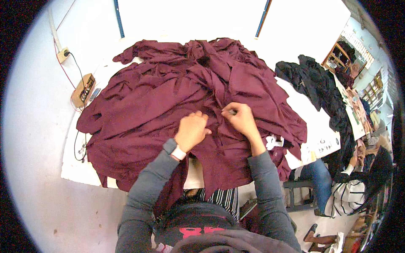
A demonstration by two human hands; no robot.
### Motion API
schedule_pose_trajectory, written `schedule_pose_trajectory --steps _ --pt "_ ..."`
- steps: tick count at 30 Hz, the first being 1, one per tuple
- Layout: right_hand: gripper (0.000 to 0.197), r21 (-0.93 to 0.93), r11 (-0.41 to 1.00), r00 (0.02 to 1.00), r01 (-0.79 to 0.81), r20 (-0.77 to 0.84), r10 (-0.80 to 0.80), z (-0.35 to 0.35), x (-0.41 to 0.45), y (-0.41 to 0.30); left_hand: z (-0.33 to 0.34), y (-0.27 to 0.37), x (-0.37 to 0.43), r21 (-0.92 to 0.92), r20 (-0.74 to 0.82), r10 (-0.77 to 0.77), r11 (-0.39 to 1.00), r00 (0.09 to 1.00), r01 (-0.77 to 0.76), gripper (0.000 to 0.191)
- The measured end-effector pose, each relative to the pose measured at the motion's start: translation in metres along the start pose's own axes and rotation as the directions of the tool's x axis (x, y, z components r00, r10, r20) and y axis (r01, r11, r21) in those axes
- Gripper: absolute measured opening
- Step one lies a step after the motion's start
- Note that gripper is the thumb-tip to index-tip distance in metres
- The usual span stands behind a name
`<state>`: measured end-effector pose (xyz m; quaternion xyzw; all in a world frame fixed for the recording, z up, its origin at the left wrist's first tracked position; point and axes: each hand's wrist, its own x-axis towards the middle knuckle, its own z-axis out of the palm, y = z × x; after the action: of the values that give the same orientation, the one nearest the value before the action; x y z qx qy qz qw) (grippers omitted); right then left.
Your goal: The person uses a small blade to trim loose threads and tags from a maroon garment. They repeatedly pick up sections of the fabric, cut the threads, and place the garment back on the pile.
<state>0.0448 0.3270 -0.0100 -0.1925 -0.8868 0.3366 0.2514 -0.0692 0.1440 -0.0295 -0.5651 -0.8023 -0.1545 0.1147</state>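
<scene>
A heap of maroon cloth garments [152,98] spreads over the white table before me, its folds hanging over the front edge. My left hand [192,130] rests on the cloth near the middle, fingers curled down and thumb apart. Its fingertips are hidden, so a grip on the fabric cannot be made out. Just to the right, my right hand [242,119] is bent over a long fold with thumb and forefinger close together. A small greyish object [233,112] shows within its curled fingers, too blurred to name. A white piece [274,142] pokes out beside the maroon cloth at right.
A brown box-shaped electrical device [84,90] with cables stands at the table's left, a remote control [95,94] beside it. A wall socket [63,54] is above. Black cloth [316,85] lies along the right side. A seated person [346,193] works nearby at right.
</scene>
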Motion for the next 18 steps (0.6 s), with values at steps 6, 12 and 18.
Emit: schedule_pose_trajectory --steps 6,12,18 --pt "0.030 0.645 0.762 0.791 0.053 -0.493 0.362 -0.114 -0.033 0.038 -0.043 -0.042 0.002 -0.707 -0.187 -0.479 0.672 0.858 0.222 0.022" --pt "0.012 0.529 0.847 0.833 -0.058 -0.442 0.333 -0.114 -0.082 0.031 -0.101 -0.135 -0.066 -0.941 -0.188 -0.697 0.330 0.692 0.077 0.035" --pt "0.017 -0.092 0.992 0.905 -0.091 -0.422 0.044 -0.099 -0.084 -0.008 -0.130 -0.129 -0.114 -0.414 0.338 -0.465 0.707 0.818 0.573 0.036"
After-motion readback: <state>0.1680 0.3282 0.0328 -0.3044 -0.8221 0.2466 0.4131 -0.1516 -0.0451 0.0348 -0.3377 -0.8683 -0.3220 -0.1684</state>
